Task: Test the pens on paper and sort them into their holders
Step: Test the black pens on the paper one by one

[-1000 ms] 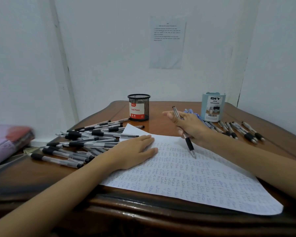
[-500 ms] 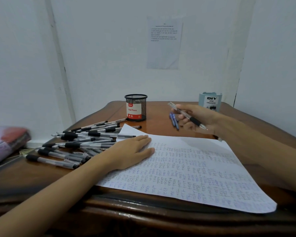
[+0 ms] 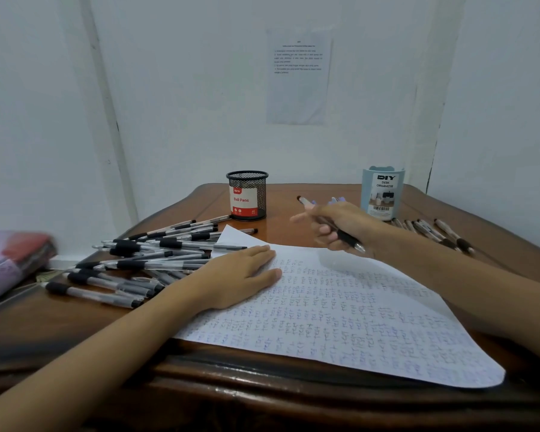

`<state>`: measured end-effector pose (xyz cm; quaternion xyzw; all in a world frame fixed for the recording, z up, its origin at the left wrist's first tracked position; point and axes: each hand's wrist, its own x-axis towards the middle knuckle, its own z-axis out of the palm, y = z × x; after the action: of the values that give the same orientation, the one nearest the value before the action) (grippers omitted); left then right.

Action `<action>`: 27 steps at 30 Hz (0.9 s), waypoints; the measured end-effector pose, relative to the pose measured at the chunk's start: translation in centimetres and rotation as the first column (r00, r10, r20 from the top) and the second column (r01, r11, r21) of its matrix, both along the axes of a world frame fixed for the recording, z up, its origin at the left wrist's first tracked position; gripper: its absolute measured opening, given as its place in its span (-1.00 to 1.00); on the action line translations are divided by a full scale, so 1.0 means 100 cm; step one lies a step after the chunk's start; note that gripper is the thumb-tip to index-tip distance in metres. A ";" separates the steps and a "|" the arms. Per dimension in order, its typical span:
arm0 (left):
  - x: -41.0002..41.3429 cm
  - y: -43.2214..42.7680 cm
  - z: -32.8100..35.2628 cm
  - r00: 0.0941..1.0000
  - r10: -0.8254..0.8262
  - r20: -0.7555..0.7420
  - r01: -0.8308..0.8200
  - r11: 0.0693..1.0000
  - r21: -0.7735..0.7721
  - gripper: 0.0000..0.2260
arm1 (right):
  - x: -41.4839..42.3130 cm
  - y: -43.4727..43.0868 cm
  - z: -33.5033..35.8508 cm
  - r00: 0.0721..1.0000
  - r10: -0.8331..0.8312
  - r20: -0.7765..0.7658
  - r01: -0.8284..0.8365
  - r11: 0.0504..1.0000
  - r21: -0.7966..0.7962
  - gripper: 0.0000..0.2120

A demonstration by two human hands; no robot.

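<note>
The left hand (image 3: 237,275) lies flat, fingers straight and together, pressing on the near-left part of the paper (image 3: 356,322). It holds nothing. The paper is covered in rows of small blue scribbles and spreads across the middle of the worktop (image 3: 75,322), its near corner hanging past the front edge.

The right hand (image 3: 340,226) has its fingers curled round a pen (image 3: 348,240) with a black grip. The pen slants, its tip down and to the right near the paper's far edge and its back end up and to the left. I cannot tell whether the tip touches the paper.

A pile of pens (image 3: 144,263) lies left of the paper, some touching its edge. A black mesh holder (image 3: 247,196) labelled "Ball Pens" stands at the back, left of centre. A blue holder (image 3: 383,191) stands at the back right. A row of pens (image 3: 443,235) lies just beside it to the right. A few blue pens (image 3: 337,200) show just behind the right hand.

A printed notice (image 3: 298,76) is on the wall. A blurred purple and red packet (image 3: 10,257) sits at the far left.
</note>
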<state>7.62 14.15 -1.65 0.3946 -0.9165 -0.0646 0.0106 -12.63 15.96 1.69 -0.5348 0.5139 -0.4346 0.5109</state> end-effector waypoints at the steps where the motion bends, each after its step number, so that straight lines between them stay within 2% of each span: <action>1: 0.000 0.000 0.000 1.000 0.002 0.001 -0.002 1.000 0.000 -0.47 | 0.001 0.000 -0.002 1.000 0.003 -0.028 -0.003 1.000 0.002 -0.70; 4: -0.001 0.000 0.000 1.000 0.002 0.001 -0.002 1.000 0.002 -0.47 | -0.003 -0.001 -0.004 0.980 -0.041 -0.196 0.034 0.999 -0.041 -0.72; 7: -0.001 -0.001 0.000 1.000 -0.003 -0.004 0.003 1.000 0.002 -0.47 | -0.022 -0.002 0.004 0.887 -0.218 -0.406 0.172 0.974 -0.148 -0.81; 9: -0.001 -0.001 0.000 1.000 -0.004 -0.003 0.004 1.000 0.003 -0.47 | -0.047 -0.004 0.009 0.731 -0.349 -0.586 0.245 0.936 -0.252 -0.77; 11: -0.001 -0.001 0.000 1.000 -0.010 0.000 0.010 1.000 -0.001 -0.47 | -0.079 -0.007 0.010 0.473 -0.464 -0.749 0.299 0.884 -0.359 -0.77; 13: -0.001 -0.001 0.000 1.000 -0.013 0.003 0.013 1.000 -0.006 -0.46 | -0.108 -0.007 0.008 0.272 -0.529 -0.804 0.360 0.831 -0.425 -0.72; 15: -0.001 -0.001 0.000 1.000 -0.010 0.006 0.010 1.000 -0.005 -0.47 | -0.127 -0.003 0.004 0.203 -0.534 -0.821 0.397 0.811 -0.430 -0.76; 17: -0.001 -0.001 0.000 1.000 -0.005 0.004 0.005 1.000 -0.001 -0.47 | -0.137 -0.003 -0.003 0.148 -0.494 -0.857 0.435 0.811 -0.392 -0.69; 21: -0.001 0.000 0.000 1.000 -0.001 -0.003 0.001 1.000 -0.004 -0.47 | -0.141 -0.005 -0.011 0.089 -0.432 -0.897 0.463 0.815 -0.347 -0.69; 23: -0.001 0.000 0.001 1.000 0.000 0.001 0.000 1.000 -0.015 -0.48 | -0.134 -0.007 -0.005 0.031 -0.472 -0.881 0.421 0.806 -0.417 -0.79; 24: -0.001 0.001 0.001 1.000 0.000 0.000 0.000 1.000 -0.020 -0.48 | -0.128 -0.009 -0.001 0.047 -0.514 -0.856 0.384 0.801 -0.460 -0.81; 25: 0.000 0.001 0.001 1.000 0.000 -0.003 0.000 1.000 -0.024 -0.48 | -0.118 -0.012 0.004 0.112 -0.554 -0.825 0.343 0.801 -0.491 -0.81; 27: 0.000 0.002 0.000 1.000 -0.006 -0.019 0.006 0.999 -0.032 -0.49 | -0.090 -0.021 0.014 0.335 -0.566 -0.753 0.263 0.824 -0.502 -0.83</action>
<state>7.62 14.33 -1.63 0.3910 -0.9185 -0.0538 0.0254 -21.67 13.88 3.06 -0.5964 0.7506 -0.2810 -0.0450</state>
